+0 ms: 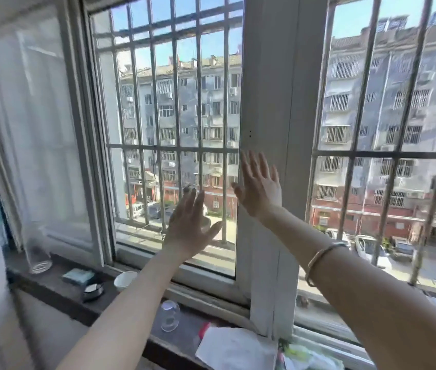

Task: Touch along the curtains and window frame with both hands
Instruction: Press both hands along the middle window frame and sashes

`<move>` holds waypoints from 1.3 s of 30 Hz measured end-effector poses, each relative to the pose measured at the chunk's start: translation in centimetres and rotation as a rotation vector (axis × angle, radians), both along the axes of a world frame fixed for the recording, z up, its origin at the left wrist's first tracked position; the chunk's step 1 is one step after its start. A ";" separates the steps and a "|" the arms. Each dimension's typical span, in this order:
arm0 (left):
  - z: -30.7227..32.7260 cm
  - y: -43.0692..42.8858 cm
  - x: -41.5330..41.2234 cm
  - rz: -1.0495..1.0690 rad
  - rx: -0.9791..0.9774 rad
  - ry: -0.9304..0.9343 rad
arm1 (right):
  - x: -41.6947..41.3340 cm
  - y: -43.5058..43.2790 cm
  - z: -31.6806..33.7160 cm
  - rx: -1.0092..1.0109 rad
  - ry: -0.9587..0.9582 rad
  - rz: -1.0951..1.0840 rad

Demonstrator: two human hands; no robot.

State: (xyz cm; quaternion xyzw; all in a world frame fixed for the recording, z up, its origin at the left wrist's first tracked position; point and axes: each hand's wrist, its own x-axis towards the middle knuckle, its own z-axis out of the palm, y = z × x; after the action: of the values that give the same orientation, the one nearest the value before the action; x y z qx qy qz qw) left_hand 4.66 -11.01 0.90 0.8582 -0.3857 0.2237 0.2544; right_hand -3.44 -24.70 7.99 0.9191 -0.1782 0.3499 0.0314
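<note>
Both hands are raised flat toward the window, fingers spread apart and clamped on nothing. The right hand [260,186] lies against the left edge of the white central post of the window frame [270,102]; the left hand [188,222] is in front of the open pane beside it, and whether it touches anything I cannot tell. The sheer curtain [32,124] hangs well apart at the frame's left edge. To do this step well, I judge the palms should stay light and slide along the post rather than press, with the left hand working left toward the curtain, clear of the 2 glasses [170,315] and cup [124,280] on the sill [59,292]
</note>
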 end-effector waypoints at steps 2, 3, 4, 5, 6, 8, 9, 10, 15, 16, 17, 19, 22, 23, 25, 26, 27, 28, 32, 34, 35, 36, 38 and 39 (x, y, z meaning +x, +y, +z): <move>0.1 -0.4 1.8 0.003 0.002 -0.009 | 1.8 0.0 0.5 -0.024 -0.035 0.018; 0.1 -0.6 2.6 -0.002 0.009 -0.011 | 2.7 0.0 0.7 -0.041 -0.042 0.028; 0.1 -0.7 3.3 -0.012 0.016 -0.016 | 3.5 0.1 0.8 -0.061 -0.042 0.035; 0.0 -0.8 4.2 -0.025 0.018 -0.020 | 4.4 0.1 1.0 -0.077 -0.037 0.037; -0.1 -0.9 4.9 -0.033 0.023 -0.023 | 5.2 0.0 1.1 -0.086 -0.033 0.035; -0.2 -1.2 6.6 -0.045 0.044 -0.011 | 6.8 -0.1 1.4 -0.081 -0.026 0.021; -0.3 -1.4 7.4 -0.051 0.057 0.002 | 7.4 -0.2 1.5 -0.076 -0.019 0.013; -0.4 -1.6 8.2 -0.058 0.072 0.011 | 8.0 -0.3 1.6 -0.077 -0.016 -0.001; -0.3 -3.9 11.5 -0.111 0.102 -0.031 | 10.2 -1.1 1.9 -0.085 -0.029 -0.113; -0.3 -4.3 12.1 -0.143 0.082 -0.050 | 10.6 -1.2 1.8 -0.081 -0.029 -0.148; -0.1 -5.0 12.8 -0.197 0.053 -0.068 | 10.9 -1.4 1.9 -0.069 -0.027 -0.193; 0.5 -6.0 13.3 -0.273 0.014 -0.105 | 11.1 -1.8 2.0 -0.030 -0.015 -0.248; 1.5 -7.3 14.3 -0.389 -0.011 -0.131 | 11.5 -2.1 2.4 0.010 -0.034 -0.355; 1.9 -7.7 14.5 -0.420 -0.004 -0.140 | 11.6 -2.2 2.6 0.019 -0.050 -0.376; 2.3 -8.2 14.9 -0.468 0.013 -0.160 | 12.0 -2.2 2.8 0.026 -0.063 -0.428; 2.4 -8.4 15.1 -0.483 0.021 -0.167 | 12.2 -2.1 2.9 0.025 -0.064 -0.452; 2.4 -8.6 15.3 -0.496 0.024 -0.173 | 12.3 -2.1 3.0 0.024 -0.058 -0.474; 2.2 -8.7 15.3 -0.500 0.033 -0.177 | 12.4 -2.2 3.0 0.026 -0.045 -0.488; 1.1 -9.3 15.6 -0.544 0.120 -0.227 | 13.0 -2.2 3.4 0.053 -0.027 -0.534; 0.6 -9.7 15.9 -0.560 0.149 -0.264 | 13.3 -2.1 3.8 0.121 -0.078 -0.538; 0.4 -10.0 15.9 -0.568 0.154 -0.282 | 13.4 -2.0 4.0 0.160 -0.111 -0.534; 0.3 -10.2 15.9 -0.579 0.160 -0.297 | 13.5 -2.0 4.1 0.195 -0.138 -0.525; 0.0 -10.7 15.9 -0.603 0.181 -0.315 | 13.9 -1.8 4.4 0.225 -0.169 -0.521; -0.1 -10.9 16.0 -0.607 0.191 -0.315 | 14.1 -1.7 4.5 0.232 -0.179 -0.522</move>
State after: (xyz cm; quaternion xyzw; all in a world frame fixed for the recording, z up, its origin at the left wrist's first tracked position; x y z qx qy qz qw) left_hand 20.64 -21.87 0.82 0.6792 -0.6770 0.2304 0.1651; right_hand 10.66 -26.43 12.46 0.8052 -0.4492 0.3871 -0.0009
